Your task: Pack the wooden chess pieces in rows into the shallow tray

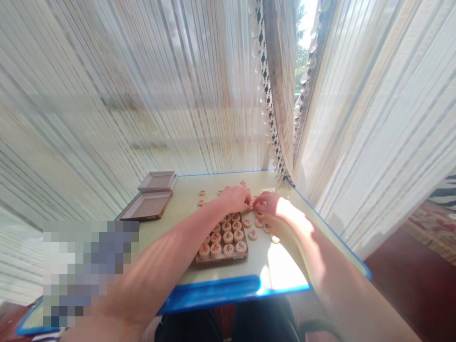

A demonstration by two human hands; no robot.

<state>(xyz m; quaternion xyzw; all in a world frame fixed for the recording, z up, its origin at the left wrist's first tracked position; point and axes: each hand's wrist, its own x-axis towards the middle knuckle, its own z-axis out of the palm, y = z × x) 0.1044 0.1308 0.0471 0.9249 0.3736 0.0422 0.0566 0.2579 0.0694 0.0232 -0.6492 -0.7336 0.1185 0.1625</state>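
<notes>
A shallow brown box [221, 261] on the table holds rows of round wooden Chinese chess pieces [228, 237] with red or black characters. Beyond its far edge, my left hand [238, 196] is closed, its fingertips pinched at a red-marked piece that they mostly cover. Close beside it on the right, my right hand [266, 204] has its fingers curled round another red-marked piece. Loose pieces [252, 234] lie scattered to the right of the box and around both hands. My left forearm hides the left part of the box.
Two shallow open trays, a brown-rimmed one [147, 217] and a paler one [156, 181], lie at the back left. The pale table [185, 190] has a blue edge. String curtains [160, 95] hang behind it and at the right. A pixelated patch covers the near left.
</notes>
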